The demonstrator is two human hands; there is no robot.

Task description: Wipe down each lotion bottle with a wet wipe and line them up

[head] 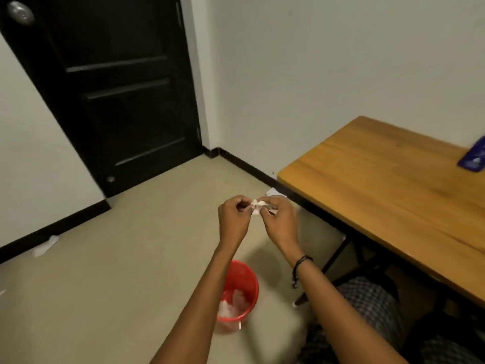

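Wet wipe (256,206), crumpled small, is pinched between left hand (233,219) and right hand (280,222), in the air beyond the red bucket (236,292). Light, limp and damp, it probably spreads best when pulled by opposite edges.

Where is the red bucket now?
In the head view, the red bucket stands on the floor at lower centre, left of the wooden table.

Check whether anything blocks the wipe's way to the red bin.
Nothing visible does. The left hand and right hand pinch the wipe in mid-air; the red bin stands open on the floor nearer the person, with only the left forearm overlapping its rim in view.
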